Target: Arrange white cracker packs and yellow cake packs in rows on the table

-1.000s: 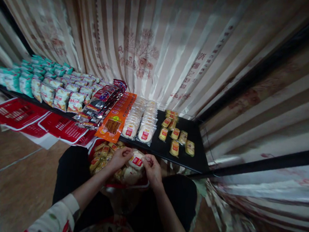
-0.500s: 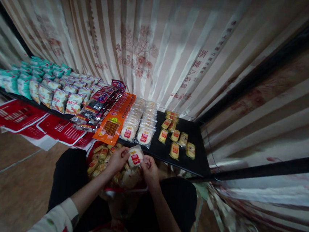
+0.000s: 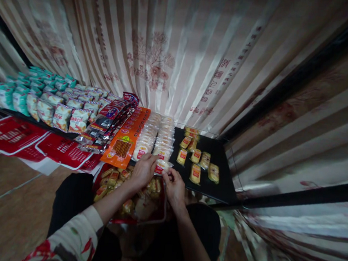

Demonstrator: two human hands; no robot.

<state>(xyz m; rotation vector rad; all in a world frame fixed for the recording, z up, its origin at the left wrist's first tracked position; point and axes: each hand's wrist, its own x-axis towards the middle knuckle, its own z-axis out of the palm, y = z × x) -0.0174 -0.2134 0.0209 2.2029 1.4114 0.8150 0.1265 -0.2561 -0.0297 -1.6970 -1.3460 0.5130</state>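
Observation:
Between my hands, at the near end of a row of round white packets, is a clear-wrapped round white cracker packet with a red label. My left hand closes on its left edge, and my right hand pinches its right edge. The two rows of white cracker packets stand on the black shelf just beyond my hands. Below my forearms, a red basket sits between my knees, holding yellow wrapped packets and a white one, partly hidden by my left arm.
Several small yellow packets lie on the shelf's right part. Left of the white rows are an orange snack bag, dark purple bags, and white and green bags. Red printed sheets hang below; a pleated curtain stands behind.
My hands have carried the white cracker packet forward from above the basket to the near end of the right-hand white row. The view has shifted slightly.

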